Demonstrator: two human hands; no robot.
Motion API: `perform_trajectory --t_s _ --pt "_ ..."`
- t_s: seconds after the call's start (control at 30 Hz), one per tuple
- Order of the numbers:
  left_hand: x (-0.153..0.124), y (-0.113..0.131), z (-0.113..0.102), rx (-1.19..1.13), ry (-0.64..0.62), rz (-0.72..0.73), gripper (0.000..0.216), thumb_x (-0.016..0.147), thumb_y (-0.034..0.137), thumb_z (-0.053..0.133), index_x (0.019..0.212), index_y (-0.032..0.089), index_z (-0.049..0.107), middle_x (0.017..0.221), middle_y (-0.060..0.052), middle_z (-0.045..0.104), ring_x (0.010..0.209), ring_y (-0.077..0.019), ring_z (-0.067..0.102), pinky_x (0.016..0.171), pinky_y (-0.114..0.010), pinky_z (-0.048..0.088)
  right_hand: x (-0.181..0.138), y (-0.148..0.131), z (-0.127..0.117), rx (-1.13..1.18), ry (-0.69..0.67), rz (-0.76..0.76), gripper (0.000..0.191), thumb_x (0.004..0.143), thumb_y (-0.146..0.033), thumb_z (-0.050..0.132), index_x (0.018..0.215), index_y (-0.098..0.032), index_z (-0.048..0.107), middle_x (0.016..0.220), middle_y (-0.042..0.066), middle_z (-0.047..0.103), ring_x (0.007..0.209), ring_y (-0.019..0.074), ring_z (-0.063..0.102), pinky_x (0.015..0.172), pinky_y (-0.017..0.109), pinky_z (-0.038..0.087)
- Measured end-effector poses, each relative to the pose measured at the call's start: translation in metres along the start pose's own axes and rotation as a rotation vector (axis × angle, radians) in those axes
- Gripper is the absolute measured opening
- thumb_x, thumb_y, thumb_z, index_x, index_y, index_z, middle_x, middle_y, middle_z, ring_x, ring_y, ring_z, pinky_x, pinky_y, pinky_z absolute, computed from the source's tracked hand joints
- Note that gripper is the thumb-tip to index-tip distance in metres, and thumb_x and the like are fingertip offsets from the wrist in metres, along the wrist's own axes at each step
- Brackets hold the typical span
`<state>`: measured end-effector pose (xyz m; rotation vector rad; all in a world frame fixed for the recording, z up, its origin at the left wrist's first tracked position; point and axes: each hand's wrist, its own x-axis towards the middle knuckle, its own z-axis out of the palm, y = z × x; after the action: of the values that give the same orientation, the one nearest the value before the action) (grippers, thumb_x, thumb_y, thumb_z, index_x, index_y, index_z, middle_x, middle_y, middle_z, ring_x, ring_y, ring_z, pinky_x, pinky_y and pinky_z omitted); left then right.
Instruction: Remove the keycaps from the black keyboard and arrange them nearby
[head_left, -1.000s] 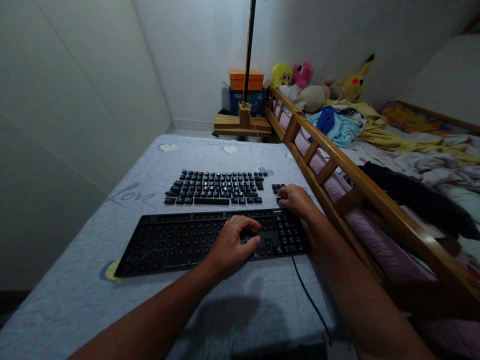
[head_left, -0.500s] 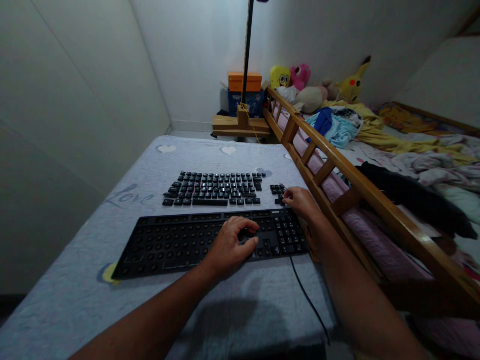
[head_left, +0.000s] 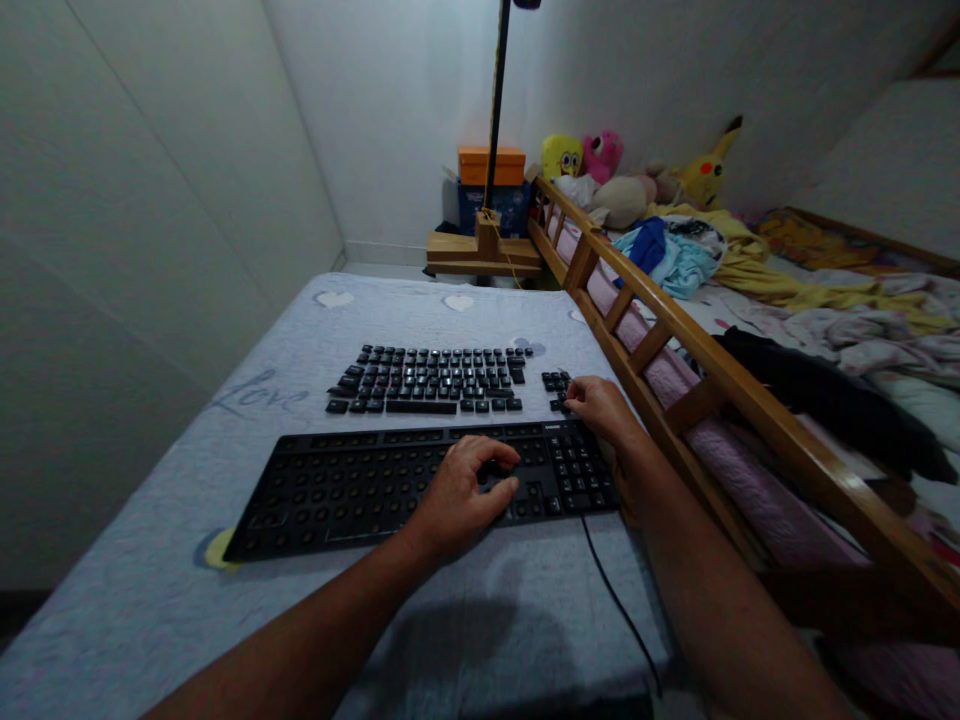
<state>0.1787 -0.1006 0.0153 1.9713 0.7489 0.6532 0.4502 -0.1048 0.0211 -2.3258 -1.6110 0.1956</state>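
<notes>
A black keyboard point(head_left: 337, 500) lies on the cloth-covered surface. Bare round key mounts show over its main part, while the number pad point(head_left: 579, 470) on its right carries keycaps. My left hand point(head_left: 469, 485) rests on the right-middle of the keyboard, thumb and index finger apart, and hides the mounts beneath it. Loose black keycaps point(head_left: 435, 375) stand in rows behind the keyboard, with a long space bar keycap point(head_left: 420, 407) in front. My right hand point(head_left: 600, 405) is at a small keycap cluster point(head_left: 553, 382), its thumb and index fingertips pinched at a keycap at the cluster's near side.
A pale blue cloth point(head_left: 157, 560) covers the surface. The keyboard cable point(head_left: 615, 595) runs toward the front edge. A wooden bed rail point(head_left: 697, 365) borders the right side, close to my right forearm. Behind stand a wooden stand base point(head_left: 457, 248) and an orange box point(head_left: 491, 165).
The view has shifted very slightly. Both hands keep almost the same places, the right one pinched at the small keycap cluster and the left one on the keyboard.
</notes>
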Motion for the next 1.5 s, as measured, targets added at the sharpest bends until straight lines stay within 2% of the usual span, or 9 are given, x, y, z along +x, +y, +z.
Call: perform_trajectory --t_s 0.13,0.23,0.4,0.57,0.7,0.8,0.97,1.3,1.5 --pt "0.000 -0.001 0.000 -0.001 0.005 0.001 0.016 0.079 0.021 0.064 0.095 0.022 0.066 0.100 -0.004 0.066 0.099 -0.0221 0.059 0.094 -0.041 0.046 -0.005 -0.001 -0.010 0.073 0.067 0.004 0.013 0.080 -0.025 0.062 0.072 -0.017 0.068 0.076 0.005 0.069 0.073 0.0169 0.061 0.066 0.025 0.039" --pt "0.000 -0.001 0.001 0.001 0.006 0.004 0.017 0.079 0.021 0.063 0.095 0.022 0.066 0.100 -0.004 0.066 0.100 -0.0225 0.059 0.094 -0.041 0.046 -0.018 -0.002 -0.024 0.160 0.150 0.030 0.032 0.091 -0.030 0.041 0.077 -0.016 0.067 0.080 0.007 0.069 0.075 0.0181 0.062 0.066 0.026 0.042" --pt "0.000 0.001 0.001 0.006 0.000 -0.005 0.017 0.078 0.022 0.063 0.095 0.022 0.066 0.099 -0.005 0.066 0.100 -0.0229 0.059 0.093 -0.041 0.046 -0.064 -0.012 -0.052 0.571 0.330 0.056 0.037 0.092 -0.028 0.032 0.085 -0.019 0.066 0.079 0.006 0.066 0.075 0.0179 0.062 0.066 0.025 0.047" --pt "0.000 0.001 0.001 0.027 0.001 0.006 0.017 0.078 0.023 0.063 0.095 0.021 0.066 0.098 -0.005 0.065 0.098 -0.0227 0.059 0.091 -0.040 0.046 -0.112 -0.027 -0.055 0.786 0.188 0.120 0.044 0.096 -0.042 0.031 0.081 -0.020 0.065 0.058 0.001 0.051 0.052 0.0138 0.050 0.048 0.024 0.039" --pt "-0.001 0.001 0.003 0.109 -0.010 0.058 0.018 0.077 0.021 0.064 0.095 0.022 0.067 0.098 -0.005 0.066 0.098 -0.0233 0.058 0.091 -0.040 0.045 -0.136 -0.031 -0.041 0.926 0.001 0.145 0.038 0.093 -0.054 0.044 0.087 -0.022 0.063 0.060 -0.002 0.053 0.049 0.0123 0.050 0.044 0.022 0.038" --pt "-0.002 0.001 0.006 0.203 -0.046 0.131 0.019 0.077 0.020 0.065 0.095 0.024 0.067 0.101 -0.005 0.067 0.102 -0.0244 0.056 0.094 -0.043 0.041 -0.147 -0.030 -0.032 0.879 -0.046 0.106 0.024 0.087 -0.047 0.059 0.089 -0.024 0.061 0.067 -0.002 0.056 0.053 0.0134 0.053 0.047 0.024 0.042" --pt "-0.003 -0.001 0.010 0.302 -0.085 0.213 0.021 0.077 0.022 0.067 0.098 0.024 0.067 0.107 -0.005 0.066 0.107 -0.0257 0.054 0.099 -0.046 0.038 -0.157 -0.033 -0.028 0.616 0.058 -0.002 0.007 0.084 -0.031 0.062 0.085 -0.025 0.064 0.084 0.002 0.065 0.084 0.0208 0.063 0.077 0.032 0.050" --pt "-0.004 -0.004 0.012 0.330 -0.093 0.249 0.025 0.076 0.021 0.068 0.100 0.023 0.067 0.108 -0.005 0.065 0.109 -0.0259 0.055 0.101 -0.046 0.037 -0.166 -0.055 -0.013 0.541 0.112 -0.003 0.011 0.086 -0.028 0.057 0.078 -0.024 0.063 0.076 0.001 0.067 0.072 0.0188 0.065 0.065 0.028 0.048" --pt "-0.004 -0.005 0.012 0.343 -0.091 0.263 0.026 0.076 0.020 0.069 0.101 0.022 0.067 0.108 -0.005 0.065 0.108 -0.0251 0.055 0.100 -0.045 0.037 -0.171 -0.057 -0.007 0.403 0.123 -0.141 0.010 0.087 -0.023 0.056 0.078 -0.024 0.061 0.070 0.000 0.065 0.065 0.0168 0.062 0.059 0.027 0.046"
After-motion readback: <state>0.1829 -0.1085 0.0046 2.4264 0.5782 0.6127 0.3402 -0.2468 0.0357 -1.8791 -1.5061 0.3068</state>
